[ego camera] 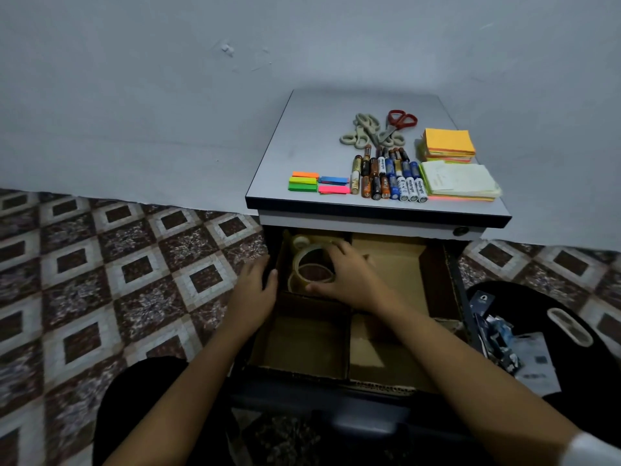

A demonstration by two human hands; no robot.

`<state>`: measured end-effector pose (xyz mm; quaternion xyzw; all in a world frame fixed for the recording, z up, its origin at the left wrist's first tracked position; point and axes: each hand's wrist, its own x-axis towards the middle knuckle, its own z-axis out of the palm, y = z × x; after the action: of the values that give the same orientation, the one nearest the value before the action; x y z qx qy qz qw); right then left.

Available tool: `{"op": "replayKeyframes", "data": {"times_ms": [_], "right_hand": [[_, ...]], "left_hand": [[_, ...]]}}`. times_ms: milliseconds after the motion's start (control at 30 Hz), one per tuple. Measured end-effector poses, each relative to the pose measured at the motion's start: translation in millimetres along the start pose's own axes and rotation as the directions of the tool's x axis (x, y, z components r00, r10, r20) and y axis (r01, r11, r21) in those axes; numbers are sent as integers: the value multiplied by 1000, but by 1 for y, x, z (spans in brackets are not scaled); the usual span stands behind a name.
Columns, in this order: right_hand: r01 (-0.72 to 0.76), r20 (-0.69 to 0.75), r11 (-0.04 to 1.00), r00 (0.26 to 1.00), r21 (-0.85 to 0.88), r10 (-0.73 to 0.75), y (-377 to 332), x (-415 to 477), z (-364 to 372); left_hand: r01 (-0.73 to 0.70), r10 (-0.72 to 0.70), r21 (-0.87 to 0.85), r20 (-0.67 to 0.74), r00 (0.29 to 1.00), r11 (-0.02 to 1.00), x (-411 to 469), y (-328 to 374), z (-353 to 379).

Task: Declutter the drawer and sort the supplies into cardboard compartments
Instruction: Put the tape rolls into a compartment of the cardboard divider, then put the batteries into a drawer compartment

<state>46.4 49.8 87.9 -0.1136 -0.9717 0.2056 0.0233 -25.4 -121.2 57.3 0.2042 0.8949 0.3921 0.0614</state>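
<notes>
My right hand (349, 277) is clamped on the large tape roll (304, 260). The fingers reach over its far rim and the thumb pinches the near side. The roll stands tilted in the back-left cardboard compartment (284, 255) of the open drawer (336, 395), leaning on a second clear roll (316, 275) that lies under it. A small tape roll (300, 242) sits just behind them in the same compartment.

My left hand (255, 287) lies on the drawer's left edge with the thumb touching the cardboard wall. In the dim light I cannot tell whether those fingers curl round the edge or only rest there. The cardboard divider (349, 334) sets off the other compartments, under and beside my forearms.

On the cabinet top (302, 142) above the drawer are the sorted supplies:
- The sticky flags (304, 185) are at the front left.
- The batteries (389, 178) stand in rows beside them.
- The beige scissors (361, 134) and the red scissors (401, 120) lie behind the batteries.
- The orange sticky notes (448, 142) are stacked at the right.
- A pale note pad (460, 181) lies in front of the orange notes.

Right of the drawer, a black bag (571, 348) on the patterned floor tiles (100, 280) holds blue and white packaging (500, 338). A plain grey wall (168, 95) is behind the cabinet.
</notes>
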Motion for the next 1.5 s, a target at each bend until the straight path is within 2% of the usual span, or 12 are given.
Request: {"op": "replayKeyframes", "data": {"times_ms": [200, 267, 433, 700, 800, 1067, 1167, 1300, 1400, 1500], "right_hand": [[85, 168, 944, 985, -318, -32, 0, 23, 2], [111, 236, 926, 971, -361, -24, 2, 26, 3], [64, 268, 962, 963, -266, 10, 8, 25, 7], [76, 234, 958, 972, -278, -9, 10, 25, 10], [65, 213, 972, 977, -226, -15, 9, 22, 8], [69, -5, 997, 998, -37, -69, 15, -1, -11], [78, -117, 997, 990, 31, -73, 16, -15, -36], [78, -269, 995, 961, 56, -60, 22, -30, -73], [45, -385, 999, 922, 0, -42, 37, -31, -89], [9, -468, 997, 883, -78, -45, 52, -29, -98]], "left_hand": [[43, -43, -5, 70, 997, 999, -2, -6, 8], [41, -41, -3, 73, 997, 999, -2, -7, 7], [35, -34, -18, 54, 998, 999, -2, -9, 9], [39, -38, -22, 59, 998, 999, -3, -9, 8], [29, -29, -14, 53, 998, 999, -4, -8, 8], [22, -25, 53, 64, 998, 998, -3, -10, 9], [-18, 16, 112, 16, 1000, 994, -3, -9, 9], [-169, 191, 184, -108, 976, 968, 3, 6, 6], [-370, 409, 229, -159, 898, 900, 15, 34, 3], [-513, 563, 284, -131, 816, 810, 30, 67, 4]]}}
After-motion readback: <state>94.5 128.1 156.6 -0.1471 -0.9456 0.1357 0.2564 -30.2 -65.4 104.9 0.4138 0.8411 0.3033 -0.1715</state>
